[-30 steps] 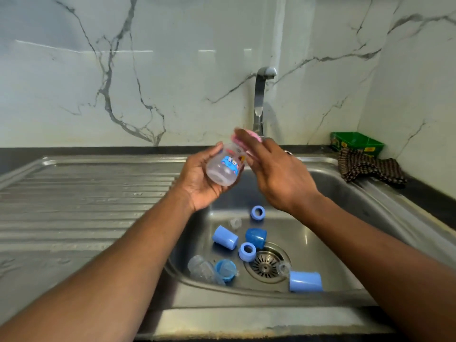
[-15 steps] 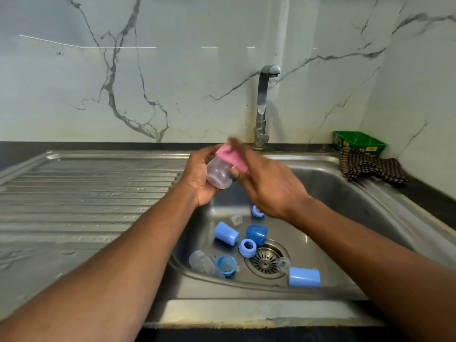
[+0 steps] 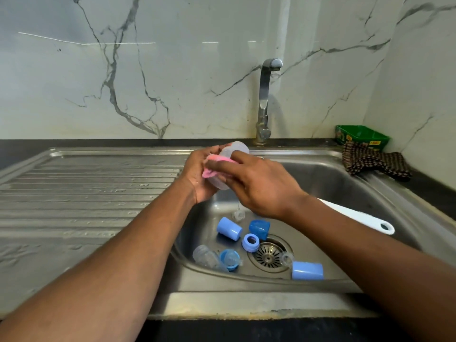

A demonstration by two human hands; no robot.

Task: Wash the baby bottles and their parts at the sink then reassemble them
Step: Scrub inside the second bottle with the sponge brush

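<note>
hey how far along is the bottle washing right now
Early on. Nothing looks finished: no reassembled bottle is in view. In hand: the left hand holds a clear bottle while the right hand presses a pink sponge against it. Left: another bottle, blue caps and a ring lie loose in the sink, and the tap shows no running water.

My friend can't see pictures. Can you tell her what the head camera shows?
Two hands scrub a clear baby bottle with a pink sponge over a steel sink: the left hand holds the bottle, the right hand rubs. Blue caps and rings lie by the drain; the tap looks off.
</note>
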